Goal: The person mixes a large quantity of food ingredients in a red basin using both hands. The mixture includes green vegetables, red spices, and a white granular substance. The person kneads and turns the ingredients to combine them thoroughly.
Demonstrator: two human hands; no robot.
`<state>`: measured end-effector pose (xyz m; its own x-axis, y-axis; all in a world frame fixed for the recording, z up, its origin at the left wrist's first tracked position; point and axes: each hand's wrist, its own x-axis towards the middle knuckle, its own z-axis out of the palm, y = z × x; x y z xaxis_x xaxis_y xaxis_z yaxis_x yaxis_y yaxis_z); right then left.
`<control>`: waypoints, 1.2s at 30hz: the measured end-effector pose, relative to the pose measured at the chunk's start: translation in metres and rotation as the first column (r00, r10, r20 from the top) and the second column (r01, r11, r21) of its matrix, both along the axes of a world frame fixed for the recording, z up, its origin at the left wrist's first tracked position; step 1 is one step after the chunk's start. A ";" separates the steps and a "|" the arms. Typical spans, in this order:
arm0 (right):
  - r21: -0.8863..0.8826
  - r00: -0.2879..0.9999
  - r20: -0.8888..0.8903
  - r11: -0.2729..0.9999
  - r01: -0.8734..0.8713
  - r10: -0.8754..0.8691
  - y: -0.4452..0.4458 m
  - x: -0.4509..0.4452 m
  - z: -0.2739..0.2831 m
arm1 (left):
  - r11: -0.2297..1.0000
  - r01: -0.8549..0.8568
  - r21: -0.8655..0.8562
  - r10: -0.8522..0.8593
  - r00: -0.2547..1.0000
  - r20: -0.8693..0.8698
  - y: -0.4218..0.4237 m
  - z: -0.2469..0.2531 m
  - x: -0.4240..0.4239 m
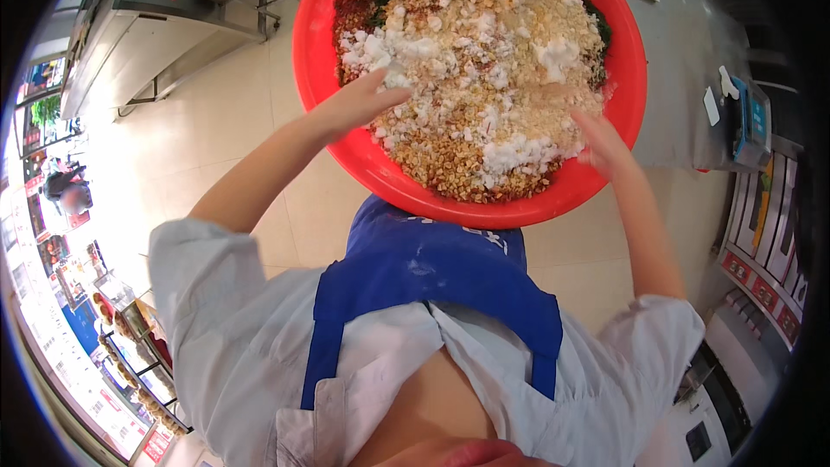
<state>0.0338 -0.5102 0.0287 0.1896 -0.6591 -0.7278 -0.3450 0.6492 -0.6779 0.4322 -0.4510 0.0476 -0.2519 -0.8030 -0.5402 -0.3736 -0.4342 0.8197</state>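
Observation:
A large round red plastic basin point(389, 172) stands before me, heaped with a dry mix. Yellowish flakes point(434, 159) and pale beige powder or flakes point(551, 100) cover much of the heap, with clumps of white powder point(519, 154) on them. Dark red and dark green bits show along its edges. My left hand point(373, 100) is over the left side of the heap, fingers spread and slightly blurred. Over the right side, near the rim, is my right hand point(600, 143), also blurred, fingers apart. Neither hand shows anything in it; whether the fingertips touch the mix cannot be told.
A metal worktable point(687, 45) adjoins the basin on the right, with a scale-like device point(754, 120) on it. Steel tables point(175, 19) stand at the upper left. A person point(68, 191) is far off at the left, near lit shelves. Tiled floor point(207, 110) lies around.

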 end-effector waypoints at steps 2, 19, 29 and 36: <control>0.323 0.983 -0.053 0.929 0.181 -0.174 0.023 -0.006 -0.010 | 0.806 -0.301 0.510 0.471 0.848 -0.243 0.033 -0.024 0.009; 0.547 0.651 0.245 0.657 0.519 -0.718 0.029 0.123 -0.040 | 0.474 -0.336 0.814 0.878 0.245 -0.411 0.002 -0.058 -0.107; 0.186 0.535 0.732 0.878 0.441 -0.423 -0.103 0.121 0.025 | 0.641 -0.525 0.560 0.746 0.254 -0.616 -0.124 0.024 -0.106; -0.047 0.940 0.173 0.950 0.307 -0.295 -0.087 0.033 0.046 | 0.786 -0.350 0.510 0.606 0.603 -0.519 -0.120 0.010 -0.027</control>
